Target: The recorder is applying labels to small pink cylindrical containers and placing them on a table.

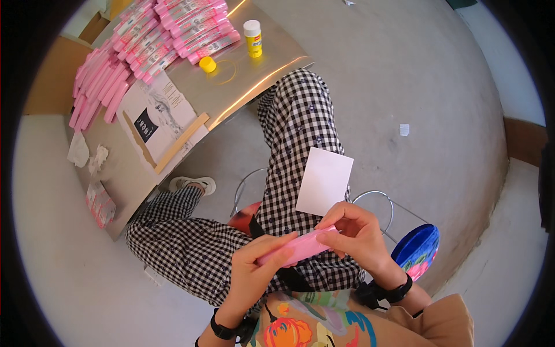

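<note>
A slim pink packet [303, 246] lies across my two hands above my lap. My left hand [258, 261] grips its left end between thumb and fingers. At the other end, my right hand [355, 234] pinches the packet's tip with thumb and fingertips. A blank white card [325, 180] rests on my checked trouser leg, just beyond my right hand. Both wrists wear black straps.
A metal table [231, 95] at the upper left bears stacked pink packets [188, 26], a yellow glue stick [253, 40], its yellow cap [207, 64], a wooden strip [182, 143], printed paper [167, 104] and crumpled tissue [98, 157]. A blue floral stool seat [417, 248] stands at right.
</note>
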Demonstrator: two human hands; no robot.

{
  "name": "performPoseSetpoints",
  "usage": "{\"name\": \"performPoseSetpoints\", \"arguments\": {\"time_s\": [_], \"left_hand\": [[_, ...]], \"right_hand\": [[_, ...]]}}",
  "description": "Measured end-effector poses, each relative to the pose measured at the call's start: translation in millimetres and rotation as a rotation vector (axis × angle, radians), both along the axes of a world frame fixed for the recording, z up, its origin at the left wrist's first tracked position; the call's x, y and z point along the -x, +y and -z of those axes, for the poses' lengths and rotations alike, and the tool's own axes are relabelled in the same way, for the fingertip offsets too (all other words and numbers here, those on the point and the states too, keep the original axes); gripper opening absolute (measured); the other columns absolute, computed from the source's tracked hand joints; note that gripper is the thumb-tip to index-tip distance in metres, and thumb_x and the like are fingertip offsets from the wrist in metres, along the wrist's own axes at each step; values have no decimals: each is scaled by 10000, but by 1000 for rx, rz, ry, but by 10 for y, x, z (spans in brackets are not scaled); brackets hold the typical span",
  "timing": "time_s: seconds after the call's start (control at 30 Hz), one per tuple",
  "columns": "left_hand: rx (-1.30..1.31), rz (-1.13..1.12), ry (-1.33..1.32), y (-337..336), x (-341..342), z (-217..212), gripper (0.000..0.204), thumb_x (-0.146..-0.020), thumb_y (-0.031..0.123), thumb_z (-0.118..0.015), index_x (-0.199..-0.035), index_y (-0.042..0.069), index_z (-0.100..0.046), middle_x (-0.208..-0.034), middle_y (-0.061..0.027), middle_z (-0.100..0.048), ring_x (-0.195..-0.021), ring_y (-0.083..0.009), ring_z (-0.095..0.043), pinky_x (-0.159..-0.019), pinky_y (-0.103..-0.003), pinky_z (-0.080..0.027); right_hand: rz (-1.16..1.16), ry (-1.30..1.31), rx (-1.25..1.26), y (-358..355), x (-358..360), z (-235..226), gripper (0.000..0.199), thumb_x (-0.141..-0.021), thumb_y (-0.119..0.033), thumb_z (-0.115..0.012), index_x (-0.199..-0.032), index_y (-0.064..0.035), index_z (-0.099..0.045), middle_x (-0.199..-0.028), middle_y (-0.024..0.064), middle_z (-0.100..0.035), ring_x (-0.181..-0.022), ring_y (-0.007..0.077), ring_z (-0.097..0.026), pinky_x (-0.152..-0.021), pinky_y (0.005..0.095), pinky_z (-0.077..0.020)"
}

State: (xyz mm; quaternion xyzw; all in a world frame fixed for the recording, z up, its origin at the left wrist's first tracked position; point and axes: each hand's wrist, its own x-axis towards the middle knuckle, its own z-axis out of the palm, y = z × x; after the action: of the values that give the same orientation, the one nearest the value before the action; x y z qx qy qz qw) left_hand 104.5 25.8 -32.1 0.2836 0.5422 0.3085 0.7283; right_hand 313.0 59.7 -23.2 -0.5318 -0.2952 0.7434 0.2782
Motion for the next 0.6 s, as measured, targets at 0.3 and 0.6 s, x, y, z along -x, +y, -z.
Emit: {"name": "performPoseSetpoints", "arguments": {"time_s": [0.3,0.6], "left_hand": [[-414,244,228,407,-176,61,375,-711,11,-750,-1078,44,-680,-925,-46,-599,-826,-124,-559,-696,-221,-439],[-822,375,411,831,-331,465,319,-720,48,-741,-1035,68,-697,-958,-56,-609,-865,-167,-569,-736,-274,-467]], "right_hand": [[185,-37,-108,-105,-218,120,185,-811,-28,-694,-965,-17,-592,-904,38,-619,-795,90,-592,-593,199,-455],[35,-586,-642,33,-396,442,237,-716,-20,-752,-925,-47,-643,-991,55,-648,-952,209,-579,-803,317,-464]]}}
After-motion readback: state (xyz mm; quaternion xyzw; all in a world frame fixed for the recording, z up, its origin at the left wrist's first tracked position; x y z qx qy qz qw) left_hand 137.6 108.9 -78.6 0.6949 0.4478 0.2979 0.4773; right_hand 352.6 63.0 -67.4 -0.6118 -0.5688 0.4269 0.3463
